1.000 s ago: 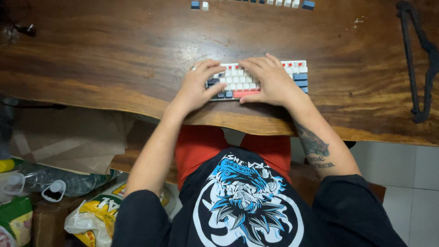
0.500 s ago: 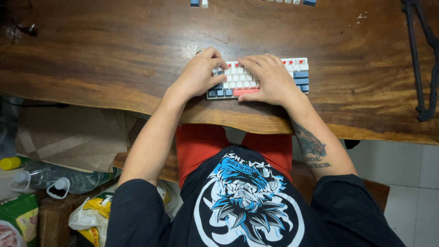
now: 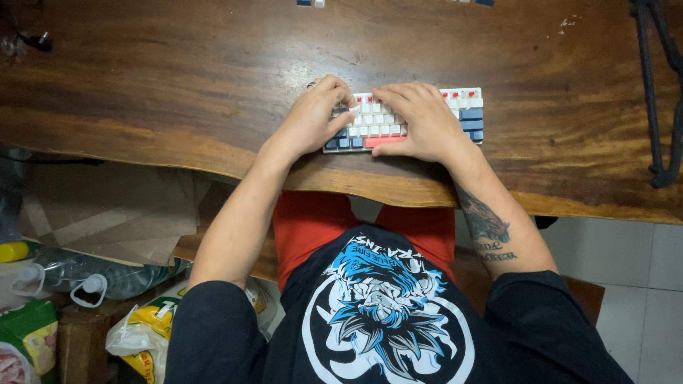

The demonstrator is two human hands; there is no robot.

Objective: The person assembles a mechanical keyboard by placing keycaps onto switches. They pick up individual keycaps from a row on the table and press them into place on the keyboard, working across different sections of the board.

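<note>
1. Left hand [image 3: 311,119] resting palm-down on the left end of a small keyboard [image 3: 466,114], fingers [image 3: 340,91] loosely curled over the keys, gripping nothing.
2. Right hand [image 3: 420,121] lying flat on the middle of the keyboard, fingers spread lightly and pointing toward the left hand, thumb down at the near edge on a reddish long key [image 3: 384,141]; nothing clasped.
3. Fingertips of both hands almost meeting over the white keys; whether any key is pressed down, cannot tell.
4. Keyboard directly beneath both sets of fingers, lying flat on the wooden desk [image 3: 178,78] close to its near edge; white keys in the middle, blue-grey keys showing at the right end beyond the right hand's knuckles, small red marks along the top row.
5. Far beyond the fingers, at the top edge of the desk, a few loose keycaps [image 3: 311,3], well apart from the hands.
6. Well to the right of the right hand, a dark cord-like strap [image 3: 651,92] lying along the desk.
7. Below and left of the left forearm, under the desk edge: flattened cardboard [image 3: 107,213], a clear plastic bottle [image 3: 85,281] on its side, and a yellow-and-white bag [image 3: 153,331].
</note>
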